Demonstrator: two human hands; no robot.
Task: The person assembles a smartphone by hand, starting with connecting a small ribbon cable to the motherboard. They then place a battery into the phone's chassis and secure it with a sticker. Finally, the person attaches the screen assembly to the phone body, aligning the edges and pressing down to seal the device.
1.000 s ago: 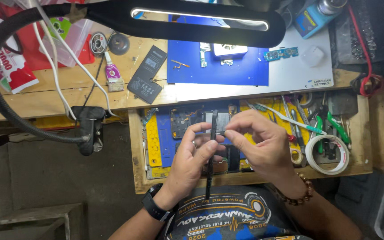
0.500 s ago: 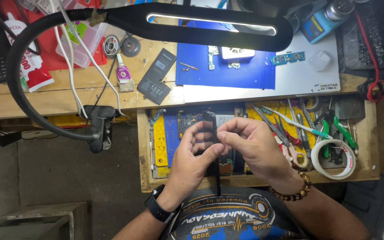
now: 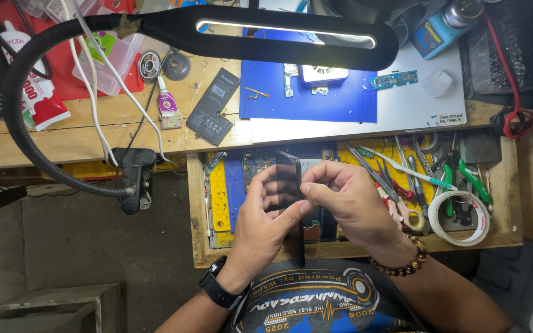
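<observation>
Dark glass panel [image 3: 284, 182] stands upright between both hands over the open drawer [image 3: 200, 209], at the centre of the view. The left hand [image 3: 266, 219] grips its lower edge with thumb and fingers; the right hand [image 3: 347, 200] pinches its right edge at three o'clock. It looks partly freed, not yet set down. At twelve o'clock lie a blue mat [image 3: 306, 92] and a black lamp [image 3: 279, 31] on the cluttered wooden bench [image 3: 94, 139]; tape [image 3: 462, 217] sits at three o'clock.
</observation>
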